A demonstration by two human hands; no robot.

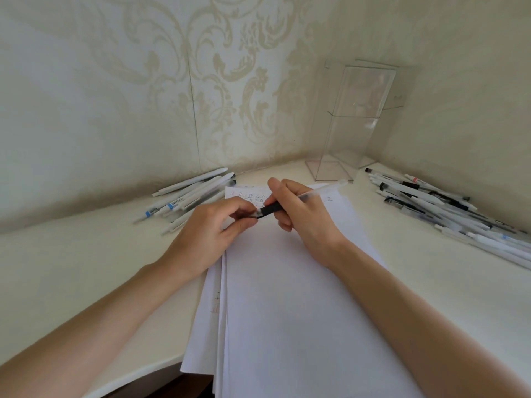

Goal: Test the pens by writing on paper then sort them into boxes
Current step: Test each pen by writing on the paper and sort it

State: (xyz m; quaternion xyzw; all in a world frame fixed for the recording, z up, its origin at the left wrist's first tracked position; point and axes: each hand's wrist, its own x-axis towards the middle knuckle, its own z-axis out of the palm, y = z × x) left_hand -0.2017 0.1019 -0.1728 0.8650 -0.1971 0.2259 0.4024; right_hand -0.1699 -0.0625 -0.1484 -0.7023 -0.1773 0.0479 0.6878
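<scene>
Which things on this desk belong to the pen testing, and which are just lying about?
Job: clear black-ended pen in left hand and right hand; white paper stack; left pile of white pens; right pile of mixed pens; clear plastic boxes.
Lying about: none visible; only the cream desk.

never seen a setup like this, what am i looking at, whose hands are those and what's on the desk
No machine: one camera worn on a person's head looks down at their bare hands. The right hand holds a clear pen by its barrel; the left hand pinches its black end. Under them lies a stack of white paper with test marks near its far edge. On the desk lie a left pile of pens and a bigger right pile of pens; a clear box stands in the corner.
</scene>
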